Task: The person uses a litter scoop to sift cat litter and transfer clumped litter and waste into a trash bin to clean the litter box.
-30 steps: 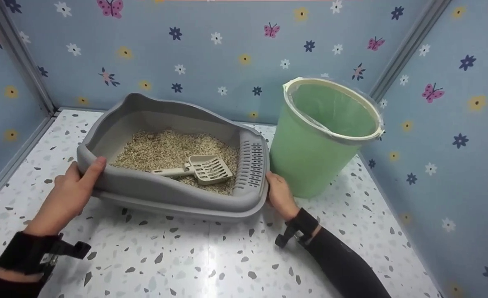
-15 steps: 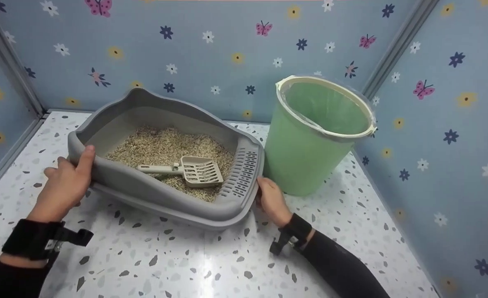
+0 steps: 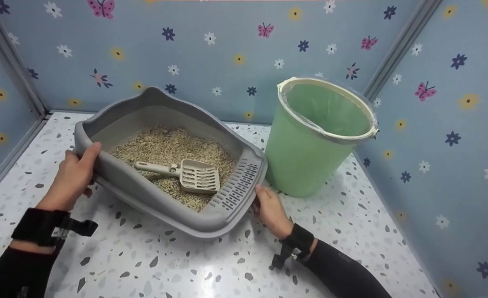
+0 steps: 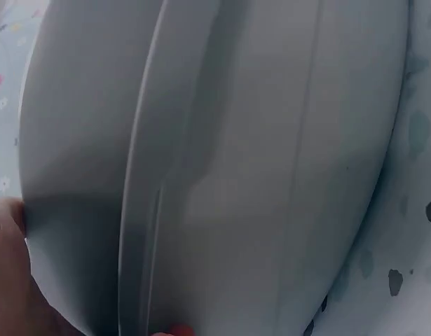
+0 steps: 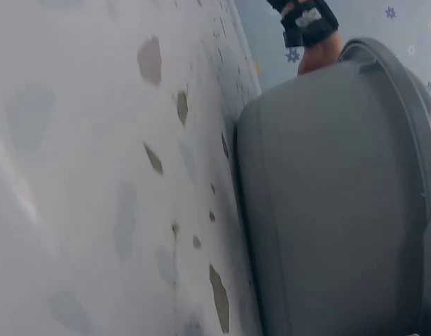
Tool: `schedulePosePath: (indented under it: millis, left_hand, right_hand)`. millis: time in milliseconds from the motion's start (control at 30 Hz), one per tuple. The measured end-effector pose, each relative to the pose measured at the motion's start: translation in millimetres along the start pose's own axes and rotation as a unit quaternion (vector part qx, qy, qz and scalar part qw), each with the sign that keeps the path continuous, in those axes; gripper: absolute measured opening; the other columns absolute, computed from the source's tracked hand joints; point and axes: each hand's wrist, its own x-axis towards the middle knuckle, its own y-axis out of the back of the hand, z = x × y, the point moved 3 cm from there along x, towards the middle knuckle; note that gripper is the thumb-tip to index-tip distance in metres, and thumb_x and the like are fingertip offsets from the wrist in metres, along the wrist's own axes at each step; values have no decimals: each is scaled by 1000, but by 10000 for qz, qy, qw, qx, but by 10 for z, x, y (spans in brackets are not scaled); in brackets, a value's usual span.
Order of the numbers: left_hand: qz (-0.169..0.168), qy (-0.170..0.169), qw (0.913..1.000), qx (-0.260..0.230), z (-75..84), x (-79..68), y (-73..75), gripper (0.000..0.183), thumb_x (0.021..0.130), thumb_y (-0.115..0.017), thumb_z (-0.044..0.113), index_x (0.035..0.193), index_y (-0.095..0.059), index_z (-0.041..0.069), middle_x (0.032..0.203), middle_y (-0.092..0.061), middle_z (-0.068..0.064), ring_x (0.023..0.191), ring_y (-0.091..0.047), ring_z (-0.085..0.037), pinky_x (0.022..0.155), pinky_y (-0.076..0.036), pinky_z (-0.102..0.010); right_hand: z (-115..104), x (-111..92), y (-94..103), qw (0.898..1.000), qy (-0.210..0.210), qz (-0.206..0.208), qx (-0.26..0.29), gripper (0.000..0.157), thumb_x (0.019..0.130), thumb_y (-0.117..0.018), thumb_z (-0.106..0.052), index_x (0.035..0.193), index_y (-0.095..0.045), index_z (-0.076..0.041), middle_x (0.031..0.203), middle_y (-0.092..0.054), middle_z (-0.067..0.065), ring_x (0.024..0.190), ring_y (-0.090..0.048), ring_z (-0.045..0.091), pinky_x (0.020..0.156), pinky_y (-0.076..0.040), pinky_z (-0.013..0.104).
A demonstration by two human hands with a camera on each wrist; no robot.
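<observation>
A grey cat litter box (image 3: 155, 198) stands at an angle on the speckled surface, its slotted end toward the front right. Inside lies tan granular litter (image 3: 169, 142), with a beige slotted litter scoop (image 3: 199, 176) resting on top. My left hand (image 3: 71, 178) grips the box's left side, thumb on the rim. At the slotted end, my right hand (image 3: 272, 212) holds the outer edge, its lower fingers hidden. The left wrist view is filled by the box's outer wall (image 4: 236, 168), with part of the thumb (image 4: 8, 259) at its edge.
A green bin (image 3: 306, 161) with a cream rim and clear liner stands just right of the box. Flower-printed panels (image 3: 211, 62) rise behind and at both sides. White speckled surface (image 3: 211, 265) extends in front.
The litter box has turned clockwise, its slotted end swinging toward me and away from the bin. Both hands have stayed on it, the right one shifting toward me. The scoop has turned along with it.
</observation>
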Motion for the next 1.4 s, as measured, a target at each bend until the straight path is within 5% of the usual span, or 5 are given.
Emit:
schedulePosePath:
  millis: [167, 333, 700, 967, 1400]
  left_hand:
    - [-49, 427, 9987, -268, 11, -98, -171, 131, 105, -35, 84, 161, 27, -17, 106, -50, -23, 77, -58, -24, 55, -58, -39]
    - [-28, 517, 9979, -399, 82, -188, -364, 133, 103, -41, 86, 162, 22, -16, 97, -51, -15, 74, -56, -23, 57, -54, -37]
    - [31, 89, 9978, -653, 45, -16, -312, 112, 107, -40, 79, 168, 1, -7, 121, -45, -25, 89, -53, -26, 62, -52, -36]
    - [-246, -193, 9979, -568, 144, -261, -594, 118, 106, -50, 77, 166, 11, -3, 94, -47, -9, 62, -46, -15, 50, -45, -31]
    - [-124, -536, 9961, -686, 48, -58, -450, 94, 110, -46, 72, 173, -10, 11, 106, -50, -15, 75, -51, -19, 57, -47, -33]
  right_hand:
    - [89, 271, 124, 9995, -20, 314, 58, 45, 120, -44, -40, 101, -68, -7, 66, -50, -3, 54, -41, 11, 48, -33, 26]
    - [193, 525, 264, 9977, -20, 652, 196, 44, 119, -43, -41, 109, -69, -8, 62, -49, -5, 47, -40, 9, 42, -32, 25]
    - [20, 128, 91, 9988, 200, 226, 397, 39, 123, -42, -33, 98, -59, -9, 65, -46, -4, 52, -36, 10, 46, -31, 23]
    - [262, 632, 394, 9976, 297, 547, 314, 43, 121, -42, -41, 110, -68, -8, 70, -54, -2, 51, -43, 10, 43, -34, 26]
    - [-24, 148, 130, 9999, 58, 104, 100, 38, 121, -40, -30, 97, -60, -8, 63, -44, -4, 50, -35, 10, 44, -29, 24]
